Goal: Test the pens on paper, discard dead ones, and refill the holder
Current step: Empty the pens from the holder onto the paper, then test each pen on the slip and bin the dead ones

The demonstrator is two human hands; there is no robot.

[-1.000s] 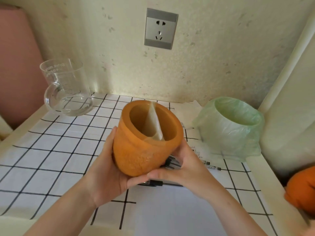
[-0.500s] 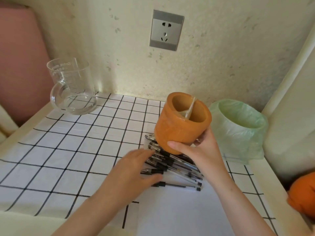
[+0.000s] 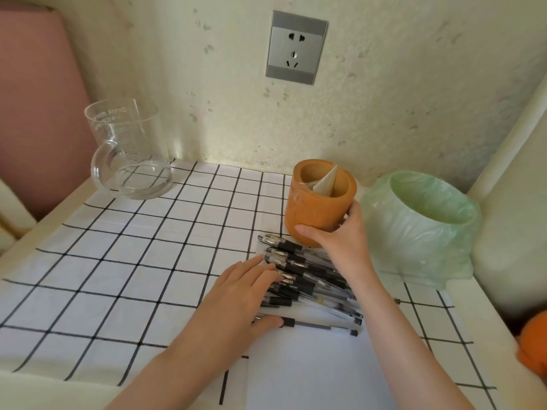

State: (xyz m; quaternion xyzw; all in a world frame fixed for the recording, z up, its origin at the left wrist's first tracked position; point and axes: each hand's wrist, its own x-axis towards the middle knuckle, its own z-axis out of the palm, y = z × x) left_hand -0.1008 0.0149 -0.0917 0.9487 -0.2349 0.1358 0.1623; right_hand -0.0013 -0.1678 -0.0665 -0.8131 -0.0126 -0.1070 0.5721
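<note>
We see the right hand (image 3: 340, 241) curled around the lower side of the round orange pen holder (image 3: 316, 208), thumb across its front and fingers wrapped behind, gripping it. The holder stands upright near the back wall, just beside the small bin lined with a pale green plastic bag (image 3: 423, 226); a pale divider shows inside the holder and we find no pens in it. We cannot tell whether its base rests on the cloth or sits just above it. In front of the holder lies a heap of clear-barrelled pens with black caps (image 3: 313, 288), roughly side by side on the top edge of a white sheet of paper (image 3: 310, 365). The left hand (image 3: 239, 297) lies flat on the capped ends of these pens, fingers straight and together, thumb along the nearest pen, gripping nothing. Everything sits on a white tablecloth with a black grid (image 3: 118, 261). At the far left stands a clear glass mug with a handle (image 3: 130, 152), and a grey wall socket (image 3: 296, 47) is above.
</note>
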